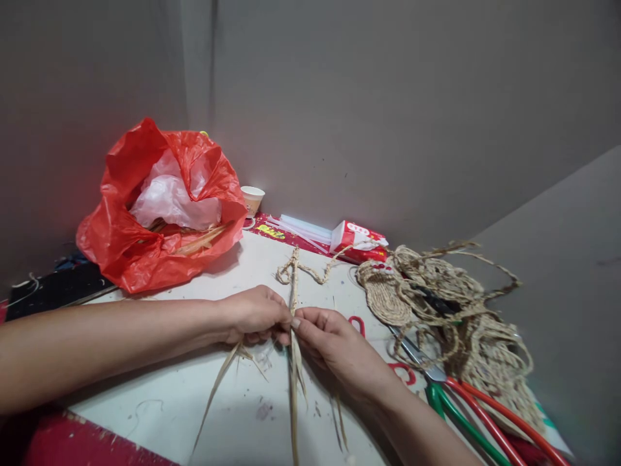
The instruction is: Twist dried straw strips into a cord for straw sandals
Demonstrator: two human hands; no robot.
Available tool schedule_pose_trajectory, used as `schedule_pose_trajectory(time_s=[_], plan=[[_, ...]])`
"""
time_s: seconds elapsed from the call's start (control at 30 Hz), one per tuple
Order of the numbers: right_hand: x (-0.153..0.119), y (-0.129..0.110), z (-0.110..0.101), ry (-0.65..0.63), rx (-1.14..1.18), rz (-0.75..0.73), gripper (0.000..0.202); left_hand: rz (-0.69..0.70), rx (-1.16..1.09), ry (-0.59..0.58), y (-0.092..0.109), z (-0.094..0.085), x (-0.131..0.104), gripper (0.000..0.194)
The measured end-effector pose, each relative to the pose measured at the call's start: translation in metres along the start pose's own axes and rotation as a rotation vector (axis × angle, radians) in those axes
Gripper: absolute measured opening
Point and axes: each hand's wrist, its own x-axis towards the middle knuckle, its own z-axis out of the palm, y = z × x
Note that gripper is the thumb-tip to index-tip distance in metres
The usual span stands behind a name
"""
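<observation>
A thin braided straw cord [294, 278] stands out above my fingers, with part of it curling across the white board [169, 362]. My left hand [262, 315] is closed on the braid from the left, its fingertips meeting those of my right hand. Thumb and forefinger of my right hand [323, 333] pinch the braid from the right. Loose flat straw strands [294, 408] hang down from the pinch towards the front edge. Another strand [216, 388] trails out below my left hand. My left fingertips are partly hidden.
Back left sits a red plastic bag [126, 252] holding straw; a paper cup [253, 200] stands beside it. A red tissue pack [359, 239] lies at the back. Right are coiled straw cords [446, 278], a woven sole [388, 298], and shears with red and green handles [466, 414].
</observation>
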Motion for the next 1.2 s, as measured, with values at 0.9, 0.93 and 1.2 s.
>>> schedule_pose_trajectory(time_s=[0.9,0.93,1.2], plan=[[-0.001,0.002,-0.01,0.007,-0.064,0.021,0.031,0.14,0.033,-0.001,0.0,-0.011,0.002,0.012],[0.0,0.003,-0.011,0.002,-0.041,0.032,0.032,0.142,0.029,0.0,0.001,-0.011,0.001,0.011],[0.0,0.001,-0.007,0.011,0.066,0.096,0.036,0.142,0.088,0.018,-0.001,-0.012,0.002,0.017]])
